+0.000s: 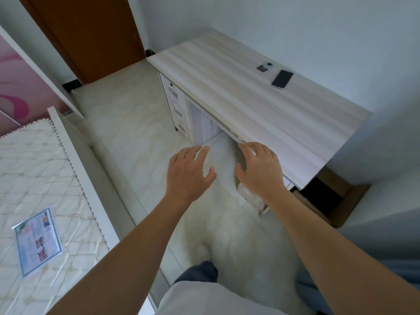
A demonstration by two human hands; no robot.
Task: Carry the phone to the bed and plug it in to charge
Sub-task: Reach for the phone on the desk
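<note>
A dark phone [282, 79] lies flat on the pale wooden desk [227, 87], toward its far side near the wall. My left hand [187, 173] hovers over the floor in front of the desk, fingers spread, holding nothing. My right hand [259, 169] is at the desk's near edge, fingers apart and empty, well short of the phone. The bed [34, 178], a bare quilted mattress in a white frame, fills the left side of the view. No charger or cable shows.
A small grey round object [265, 66] sits on the desk just beyond the phone. A printed leaflet [37, 242] lies on the mattress. An open cardboard box [334, 201] stands right of the desk. A brown door [91, 30] is ahead on the left.
</note>
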